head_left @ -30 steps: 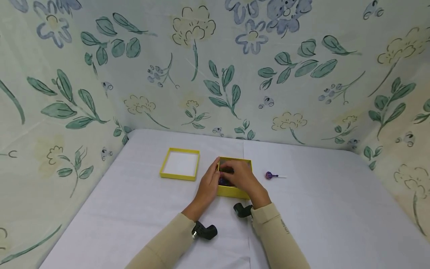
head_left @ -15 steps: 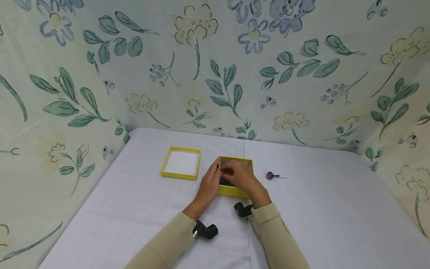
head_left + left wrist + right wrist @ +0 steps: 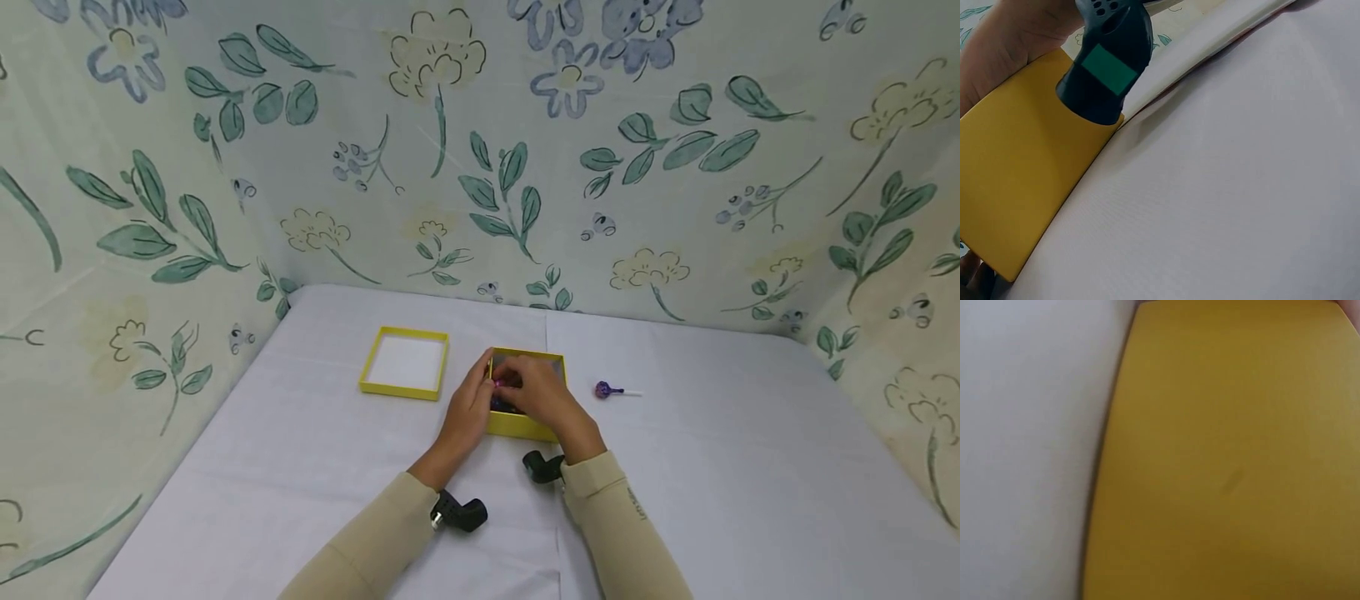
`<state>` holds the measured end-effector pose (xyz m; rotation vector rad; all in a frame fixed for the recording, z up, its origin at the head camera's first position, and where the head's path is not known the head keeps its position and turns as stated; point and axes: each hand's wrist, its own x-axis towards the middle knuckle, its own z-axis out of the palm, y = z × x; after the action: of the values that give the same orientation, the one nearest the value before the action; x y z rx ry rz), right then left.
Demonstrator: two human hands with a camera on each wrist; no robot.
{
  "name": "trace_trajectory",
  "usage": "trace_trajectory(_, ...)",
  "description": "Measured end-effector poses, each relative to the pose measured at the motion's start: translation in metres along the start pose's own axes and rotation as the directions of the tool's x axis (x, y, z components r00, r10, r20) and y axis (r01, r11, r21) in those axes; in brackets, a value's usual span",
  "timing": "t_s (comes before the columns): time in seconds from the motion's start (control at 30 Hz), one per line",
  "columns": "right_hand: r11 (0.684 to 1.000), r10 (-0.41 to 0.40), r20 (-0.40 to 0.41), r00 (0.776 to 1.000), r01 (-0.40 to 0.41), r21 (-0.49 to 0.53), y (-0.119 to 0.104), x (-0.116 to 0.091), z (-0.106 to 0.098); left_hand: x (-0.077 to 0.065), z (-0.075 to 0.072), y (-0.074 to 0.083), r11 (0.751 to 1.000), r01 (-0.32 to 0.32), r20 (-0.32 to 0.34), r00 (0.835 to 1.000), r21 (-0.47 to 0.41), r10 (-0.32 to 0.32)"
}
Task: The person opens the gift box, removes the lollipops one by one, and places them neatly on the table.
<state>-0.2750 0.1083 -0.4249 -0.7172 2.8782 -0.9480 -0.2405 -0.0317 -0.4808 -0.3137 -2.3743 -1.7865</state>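
A yellow box [image 3: 521,427] stands without its lid on the white table. My left hand [image 3: 467,407] lies along the box's left wall with its fingers straight and pressed to it. My right hand [image 3: 536,390] reaches inside, where its curled thumb and fingers pinch a lollipop [image 3: 497,383], of which only a pink bit shows. Dark purple wrapped sweets [image 3: 504,406] lie below, mostly hidden by the hand. On the table to the right is another purple lollipop [image 3: 603,390] with a white stick. A yellow wall of the box [image 3: 1229,450] fills most of the right wrist view.
The box's yellow-rimmed lid [image 3: 399,393] lies to the left, its white inside facing up. A flower-printed cloth [image 3: 450,200] hangs behind and at both sides of the white table [image 3: 712,467]. A black camera [image 3: 461,515] sits on the left wrist, another [image 3: 542,468] on the right.
Inside the box my right fingers have shifted slightly, and the pink bit at their tips has come into sight. The left hand, lid and loose lollipop stay where they were.
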Motion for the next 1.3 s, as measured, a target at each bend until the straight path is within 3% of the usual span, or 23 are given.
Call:
trace_trajectory(0.97,0.999,0.015,-0.059,0.998,-0.017,-0.029,-0.003,-0.002,-0.008,0.002,0.0,0.001,1.0,-0.009,-0.012,1.0,-0.005,0.009)
trace_trajectory(1.3,0.998,-0.046,-0.127,0.991,0.05,0.03,-0.013,-0.007,-0.023,0.003,-0.001,0.002,1.0,0.005,-0.01,1.0,0.012,-0.005)
